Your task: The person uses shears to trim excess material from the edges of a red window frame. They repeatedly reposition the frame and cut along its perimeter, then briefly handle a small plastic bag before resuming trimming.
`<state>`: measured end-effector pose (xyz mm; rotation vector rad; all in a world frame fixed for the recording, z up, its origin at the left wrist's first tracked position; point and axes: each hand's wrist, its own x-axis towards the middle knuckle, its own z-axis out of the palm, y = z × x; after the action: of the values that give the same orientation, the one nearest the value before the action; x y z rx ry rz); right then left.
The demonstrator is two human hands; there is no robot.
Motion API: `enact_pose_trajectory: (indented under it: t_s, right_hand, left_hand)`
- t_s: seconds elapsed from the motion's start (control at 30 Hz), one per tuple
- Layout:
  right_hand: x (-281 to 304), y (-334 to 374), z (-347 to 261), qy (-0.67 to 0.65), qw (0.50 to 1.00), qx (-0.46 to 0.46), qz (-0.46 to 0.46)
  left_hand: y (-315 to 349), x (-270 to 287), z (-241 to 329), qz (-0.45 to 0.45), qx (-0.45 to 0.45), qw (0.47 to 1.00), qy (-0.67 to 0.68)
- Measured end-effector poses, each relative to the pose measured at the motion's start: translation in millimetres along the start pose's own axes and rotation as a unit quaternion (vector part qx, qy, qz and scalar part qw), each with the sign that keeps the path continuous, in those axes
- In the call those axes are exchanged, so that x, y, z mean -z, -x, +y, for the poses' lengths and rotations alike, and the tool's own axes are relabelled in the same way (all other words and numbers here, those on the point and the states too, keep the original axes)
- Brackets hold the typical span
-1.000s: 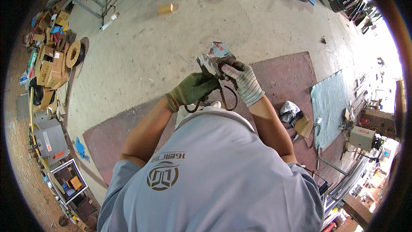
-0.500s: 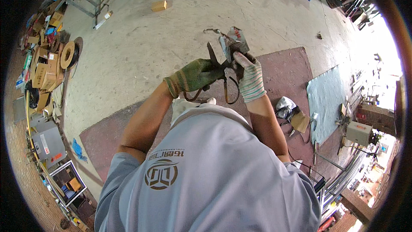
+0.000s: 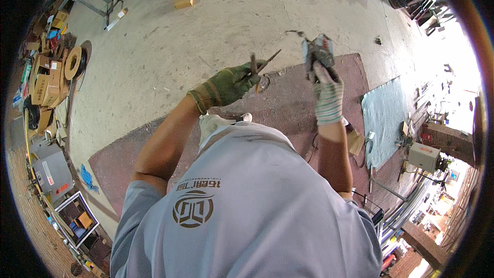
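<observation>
- Left hand [image 3: 231,83] is clenching one pair of pliers [image 3: 260,67].
- Right hand [image 3: 325,80] is gripping one grey metal part [image 3: 316,49].
- Brown cardboard boxes [image 3: 43,80] are sitting at nine o'clock.

The left hand [image 3: 234,83] wears a green knitted cloth glove, coarse and grimy, and grips pliers [image 3: 259,68] of dull dark metal. The right hand [image 3: 325,90] has a pale speckled knit glove, and closes on a small grey part [image 3: 316,50], matt and scuffed, with thin wire trailing off it. Underneath, the mat [image 3: 288,103] looks like worn reddish-brown rubber, matt and dusty. The floor [image 3: 170,46] is rough, stained concrete. The shirt [image 3: 247,211] is smooth grey cloth.
</observation>
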<state>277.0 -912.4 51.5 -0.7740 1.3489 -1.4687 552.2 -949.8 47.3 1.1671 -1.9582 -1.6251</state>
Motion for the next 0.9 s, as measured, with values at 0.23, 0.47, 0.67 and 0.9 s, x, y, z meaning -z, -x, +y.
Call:
enact_pose_trajectory:
  t_s: [0.23,0.47,0.67,0.9]
  right_hand:
    - [-53,42,19,0.079,0.994,0.055,-0.055]
    - [-66,46,22,0.092,0.992,0.072,-0.040]
    - [-73,41,23,0.002,0.999,0.020,-0.026]
    - [-71,51,13,-0.052,0.995,-0.014,-0.090]
  left_hand:
    - [-21,-23,-12,0.203,-0.133,0.953,-0.183]
    - [-27,-26,6,0.331,-0.212,0.898,-0.197]
    - [-22,-23,14,0.366,-0.229,0.877,-0.210]
    - [-21,-24,16,0.390,-0.187,0.861,-0.266]
